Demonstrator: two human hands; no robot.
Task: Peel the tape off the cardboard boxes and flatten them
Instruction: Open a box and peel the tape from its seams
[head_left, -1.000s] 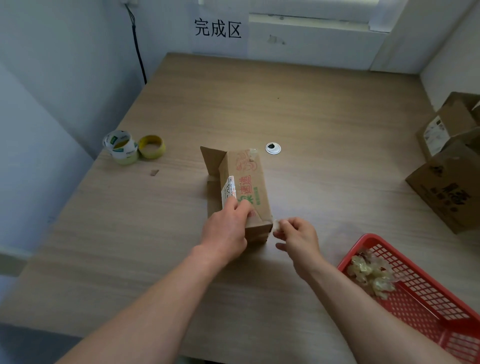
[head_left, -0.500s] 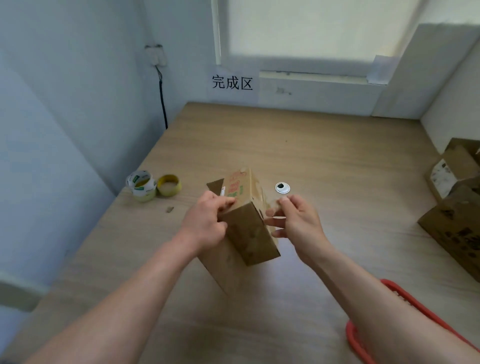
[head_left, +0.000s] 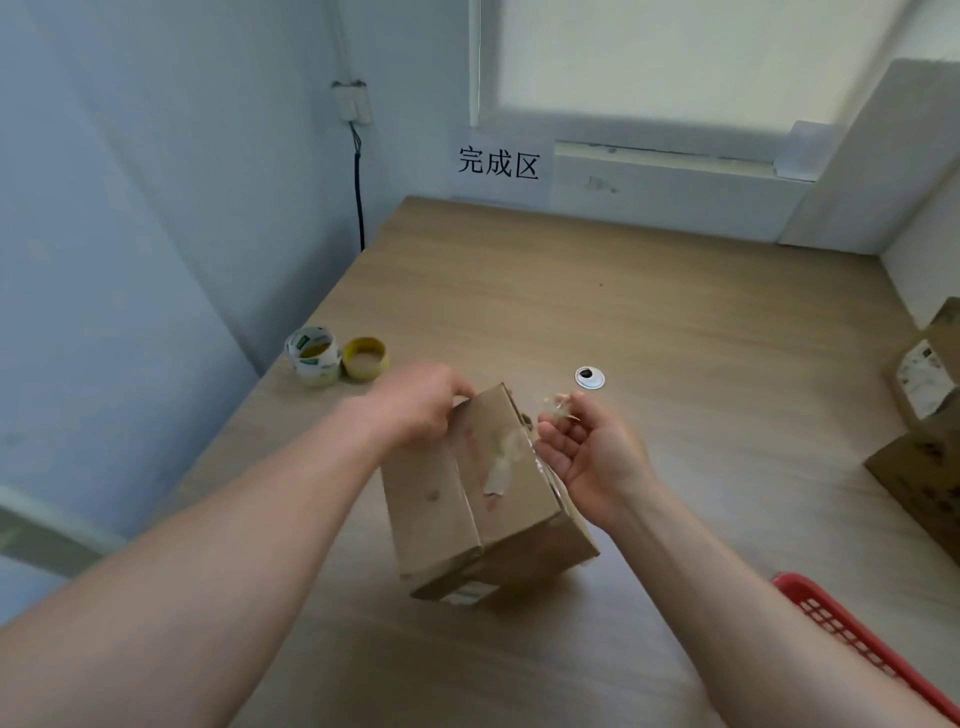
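**Now the box is up and turned over**

A second ago the box (head_left: 483, 499) stood on end on the table (head_left: 623, 291). Now it's lifted and tipped, with its closed face swung up toward the camera. It hangs tilted over the near middle of the table; I can't tell whether its low corner touches the wood.

The left hand (head_left: 415, 410) holds the far top edge, fingers curled over the cardboard. The right hand (head_left: 592, 457) has come up beside the box's right edge, palm up. Its fingers are loosely bent, and the thumb and forefinger pinch a scrap of clear tape (head_left: 558, 402). It's blurred, but a shiny strip seems to run on down that right edge.

My read is that peeling has moved on to this face, and flattening can't start until its flaps are free.

Look at that face: two flaps meet at a seam down the middle. Pale torn patches sit beside it where the paper skin has gone. A printed label shows at the low end.

The red basket (head_left: 857, 634) sits at the near right corner. Two tape rolls (head_left: 337, 357) stand at the left edge, and more boxes (head_left: 919, 415) wait at the right edge.
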